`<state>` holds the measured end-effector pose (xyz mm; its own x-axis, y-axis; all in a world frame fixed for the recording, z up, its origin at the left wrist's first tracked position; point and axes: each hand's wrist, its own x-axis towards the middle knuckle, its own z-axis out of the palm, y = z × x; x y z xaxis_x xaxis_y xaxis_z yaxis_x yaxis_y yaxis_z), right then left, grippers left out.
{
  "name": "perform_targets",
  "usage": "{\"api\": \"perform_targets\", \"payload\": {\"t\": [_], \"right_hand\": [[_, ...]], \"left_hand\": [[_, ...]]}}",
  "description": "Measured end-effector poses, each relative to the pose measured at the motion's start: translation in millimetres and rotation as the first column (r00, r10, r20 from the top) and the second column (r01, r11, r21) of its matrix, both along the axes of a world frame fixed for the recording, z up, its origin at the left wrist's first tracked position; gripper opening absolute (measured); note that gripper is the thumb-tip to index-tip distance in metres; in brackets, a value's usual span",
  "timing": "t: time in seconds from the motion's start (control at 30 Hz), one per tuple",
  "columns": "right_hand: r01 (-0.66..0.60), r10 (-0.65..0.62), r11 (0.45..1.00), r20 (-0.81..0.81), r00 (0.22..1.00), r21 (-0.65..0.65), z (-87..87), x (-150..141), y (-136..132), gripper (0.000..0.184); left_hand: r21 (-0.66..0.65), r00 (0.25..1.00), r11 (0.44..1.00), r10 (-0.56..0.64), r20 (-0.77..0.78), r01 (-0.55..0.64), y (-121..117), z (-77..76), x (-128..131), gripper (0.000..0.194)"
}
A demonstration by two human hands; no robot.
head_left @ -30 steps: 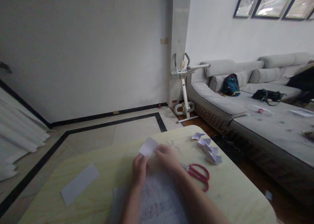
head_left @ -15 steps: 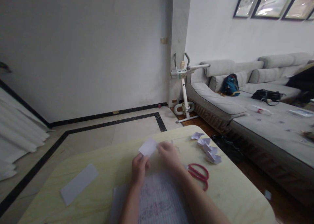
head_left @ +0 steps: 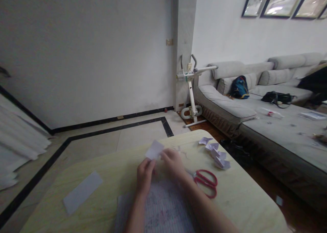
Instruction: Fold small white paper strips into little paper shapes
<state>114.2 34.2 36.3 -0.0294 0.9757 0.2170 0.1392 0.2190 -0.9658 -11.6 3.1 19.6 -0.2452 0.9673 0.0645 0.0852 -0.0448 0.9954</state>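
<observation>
A small white square of paper [head_left: 154, 149] is held up over the table, tilted. My left hand [head_left: 145, 173] pinches its lower left corner between thumb and fingers. At its right edge, my right hand [head_left: 171, 160] has its fingers closed on the paper; the fingertips are slightly blurred. Below both hands lies a sheet with handwritten lines [head_left: 166, 205], partly covered by my forearms. Red-handled scissors [head_left: 206, 183] rest right of my right forearm, which hides part of the blades.
Several folded white paper pieces [head_left: 216, 153] stand in a row near the right edge of the pale table [head_left: 245, 199]. A white paper strip [head_left: 83, 192] lies at the left. Thin paper scraps [head_left: 182, 152] are behind my right hand. A grey sofa [head_left: 281, 141] is beyond the table.
My right hand moves slightly away from the paper's edge, then back against it. The left hand keeps its hold. The view shifts a little.
</observation>
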Motion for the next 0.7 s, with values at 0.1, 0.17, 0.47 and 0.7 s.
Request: {"api": "perform_targets", "payload": {"t": [0.1,0.17,0.47,0.7], "right_hand": [[-0.003,0.002,0.999,-0.009,1.0,-0.036,-3.5,-1.8,-0.3,0.017],[-0.017,0.015,0.998,-0.031,0.999,-0.067,-5.1,-0.5,-0.5,0.015],[-0.079,0.079,0.997,-0.017,0.997,-0.014,-6.6,-2.9,-4.3,0.007],[-0.046,0.037,0.995,-0.102,0.994,-0.086,-8.0,-3.8,0.5,0.001]], "left_hand": [[-0.003,0.999,1.0,0.007,0.039,-0.007,2.9,-4.4,-0.7,0.025],[0.008,0.995,0.999,0.049,0.091,-0.05,4.7,-5.4,-1.1,0.023],[-0.017,0.996,0.996,0.087,0.032,-0.086,5.8,-3.1,-4.6,0.029],[-0.023,0.996,0.997,0.073,0.06,-0.072,4.9,-2.3,-1.1,0.027]]}}
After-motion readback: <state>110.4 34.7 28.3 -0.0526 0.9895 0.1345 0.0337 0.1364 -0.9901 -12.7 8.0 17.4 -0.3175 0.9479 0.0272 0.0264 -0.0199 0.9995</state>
